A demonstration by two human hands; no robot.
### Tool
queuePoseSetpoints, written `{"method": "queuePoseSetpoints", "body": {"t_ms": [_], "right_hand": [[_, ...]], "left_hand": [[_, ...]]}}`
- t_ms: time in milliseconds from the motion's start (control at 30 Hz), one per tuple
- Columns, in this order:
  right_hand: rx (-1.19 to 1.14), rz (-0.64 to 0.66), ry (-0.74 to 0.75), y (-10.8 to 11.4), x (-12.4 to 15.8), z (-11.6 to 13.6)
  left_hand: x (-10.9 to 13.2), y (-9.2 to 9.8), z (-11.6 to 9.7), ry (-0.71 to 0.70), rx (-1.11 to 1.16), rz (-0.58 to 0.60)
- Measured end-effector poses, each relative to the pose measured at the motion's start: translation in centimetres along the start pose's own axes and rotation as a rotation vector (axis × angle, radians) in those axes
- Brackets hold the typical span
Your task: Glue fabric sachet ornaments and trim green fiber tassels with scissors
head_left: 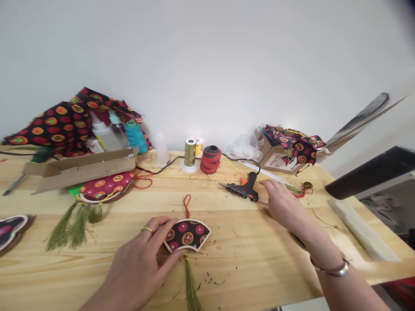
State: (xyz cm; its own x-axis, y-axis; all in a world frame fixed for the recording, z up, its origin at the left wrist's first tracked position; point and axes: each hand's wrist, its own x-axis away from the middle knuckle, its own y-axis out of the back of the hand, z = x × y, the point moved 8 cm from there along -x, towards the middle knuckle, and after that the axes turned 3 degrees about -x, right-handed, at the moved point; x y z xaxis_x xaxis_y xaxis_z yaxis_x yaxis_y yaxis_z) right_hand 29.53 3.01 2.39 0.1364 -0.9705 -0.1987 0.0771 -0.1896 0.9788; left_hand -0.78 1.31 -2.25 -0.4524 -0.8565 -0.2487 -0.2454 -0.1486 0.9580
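Pale grained wooden tabletop (253, 263) under fan-shaped patterned ornament (187, 236), stringy olive tassel (191, 283).

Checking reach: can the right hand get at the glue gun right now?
Likely yes: the right hand is beside the glue gun, nothing visible between them; the left hand holds the fan-shaped ornament.

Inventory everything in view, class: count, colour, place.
Fan ornament: 1, multicoloured, centre
Glue gun: 1, black, centre
Spools: 4+, mixed, rear
Bottles: 3+, mixed, rear
Patterned cloths: 2, multicoloured, rear
Cardboard boxes: 2, brown, left and right
Other ornaments: 2+, multicoloured, left
Plastic bag: 1, clear, rear
Pointed tool: 1, grey, left
Unclear object: 1, black, right
Flat strip: 1, white, right
Scraps, cords: many, mixed, table
Wall: 1, white, behind
Left hand: 1, gold ring, centre
Right hand: 1, silver bracelet, right
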Motion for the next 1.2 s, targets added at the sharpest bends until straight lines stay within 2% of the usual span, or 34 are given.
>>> {"method": "queuePoseSetpoints", "body": {"t_ms": [233,433,567,633,733,867,1000,1200], "right_hand": [[-0.136,0.121,0.311,-0.1,-4.1,2.5],[-0.257,0.149,0.406,-0.2,-4.7,2.6],[-0.365,0.057,0.339,1.7,-3.6,2.1],[-0.591,-0.034,0.225,3.0,-2.9,1.4],[-1.085,-0.213,-0.003,4.0,-1.8,-0.1],[-1.392,-0.330,-0.065,3.8,-0.9,0.5],[-1.698,-0.346,-0.127,2.7,-0.4,1.9],[-1.820,-0.154,-0.148,0.6,0.3,4.9]], "left_hand": [[0.0,0.1,0.0,-0.016,-0.002,-0.006],[0.0,0.3,-0.1,-0.004,0.015,-0.013],[0.0,0.3,-0.1,-0.024,0.011,-0.036],[0.0,0.4,-0.2,-0.051,0.010,-0.068],[0.0,0.6,-0.6,-0.082,0.024,-0.098],[0.0,0.7,-1.0,-0.081,0.024,-0.103],[-0.1,0.6,-1.0,-0.052,0.034,-0.085],[-0.1,0.3,-0.7,-0.006,0.053,-0.035]]}}
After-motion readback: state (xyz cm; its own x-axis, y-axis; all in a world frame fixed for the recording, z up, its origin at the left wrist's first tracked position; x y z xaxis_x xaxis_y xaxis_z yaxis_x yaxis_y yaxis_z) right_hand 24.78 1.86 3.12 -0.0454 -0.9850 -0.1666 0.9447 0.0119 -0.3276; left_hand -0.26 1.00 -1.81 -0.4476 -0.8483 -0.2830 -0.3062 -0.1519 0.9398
